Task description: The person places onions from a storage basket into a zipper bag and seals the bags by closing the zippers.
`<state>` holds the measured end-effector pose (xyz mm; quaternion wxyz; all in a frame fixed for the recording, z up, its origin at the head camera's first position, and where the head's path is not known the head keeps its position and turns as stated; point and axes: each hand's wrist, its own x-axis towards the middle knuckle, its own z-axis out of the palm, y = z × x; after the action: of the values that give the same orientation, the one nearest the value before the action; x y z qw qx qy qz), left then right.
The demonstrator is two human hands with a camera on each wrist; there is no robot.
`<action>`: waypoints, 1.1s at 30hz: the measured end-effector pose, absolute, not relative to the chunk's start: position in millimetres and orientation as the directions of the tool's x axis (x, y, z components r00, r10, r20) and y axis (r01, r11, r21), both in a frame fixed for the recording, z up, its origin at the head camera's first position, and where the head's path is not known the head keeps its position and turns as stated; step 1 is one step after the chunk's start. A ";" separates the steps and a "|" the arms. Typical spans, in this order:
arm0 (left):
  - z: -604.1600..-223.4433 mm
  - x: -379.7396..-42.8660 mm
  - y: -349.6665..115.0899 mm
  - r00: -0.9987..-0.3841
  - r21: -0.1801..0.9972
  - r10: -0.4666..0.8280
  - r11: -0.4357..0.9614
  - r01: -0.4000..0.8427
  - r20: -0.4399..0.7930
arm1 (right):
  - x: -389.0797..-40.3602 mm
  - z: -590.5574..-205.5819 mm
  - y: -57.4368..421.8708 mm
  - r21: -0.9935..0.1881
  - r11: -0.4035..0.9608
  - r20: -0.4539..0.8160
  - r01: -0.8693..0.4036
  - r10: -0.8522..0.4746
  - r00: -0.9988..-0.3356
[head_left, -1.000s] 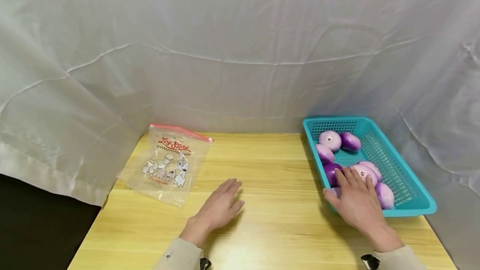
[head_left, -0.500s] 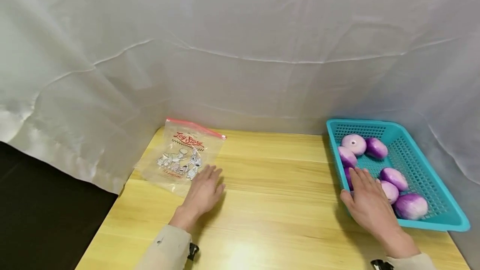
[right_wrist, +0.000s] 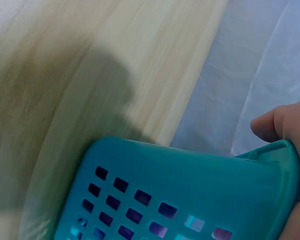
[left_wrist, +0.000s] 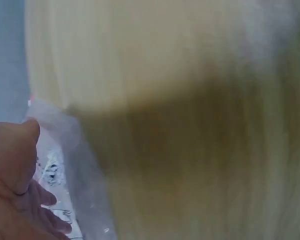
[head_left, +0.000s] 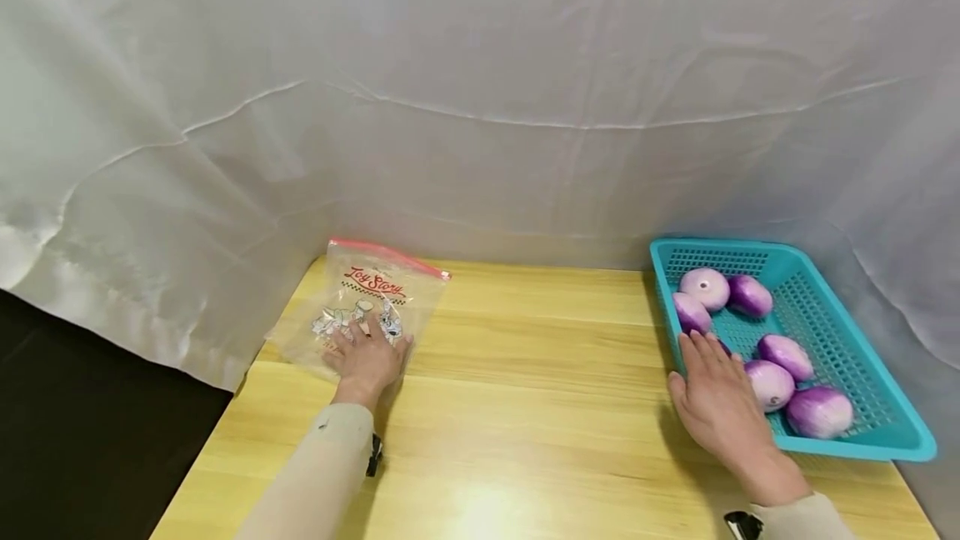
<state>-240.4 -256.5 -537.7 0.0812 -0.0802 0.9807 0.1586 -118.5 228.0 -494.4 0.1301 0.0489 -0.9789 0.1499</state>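
Observation:
In the head view a clear zip bag (head_left: 427, 294) with a red top strip and printed cartoon figures lies flat at the table's back left. My left hand (head_left: 367, 369) is over its lower part, fingers spread; whether they touch the plastic is hard to tell. The left wrist view shows that hand (left_wrist: 12, 170) beside the bag's edge (left_wrist: 92, 185). At the right stands a teal plastic basket (head_left: 862, 365) holding several purple onions (head_left: 821, 412). Over its near left rim lies my right hand (head_left: 720, 402), fingers straight, thumb outside the basket wall (right_wrist: 200, 172). It covers part of the onions.
Both things stand on a light wooden table (head_left: 540, 357). A grey cloth (head_left: 480, 107) hangs behind it and along the sides. At the lower left is a dark area (head_left: 90, 440) past the table edge.
My left hand has moved left and forward from the bare wood onto the bag. My right hand has stayed at the basket, shifting slightly toward its left rim. The head view has turned left.

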 end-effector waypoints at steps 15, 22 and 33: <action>-544.5 -224.2 -229.3 -0.967 0.278 0.143 0.957 0.081 -0.210 | -118.5 -494.1 227.5 -0.257 0.956 0.296 -0.144 -0.064 -0.953; -540.1 -209.2 -224.5 -0.906 0.216 0.361 0.924 0.315 -0.222 | -118.9 -493.8 226.7 -0.265 0.952 0.298 -0.149 -0.066 -0.952; -513.6 -188.8 -235.7 -0.772 0.296 0.552 0.830 0.473 -0.315 | -120.5 -490.2 225.8 -0.243 0.958 0.288 -0.149 -0.076 -0.955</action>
<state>-188.8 -235.7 -513.6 0.1974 0.2737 0.9360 0.1002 -120.5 225.8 -490.2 0.1391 0.0575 -0.9797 0.1322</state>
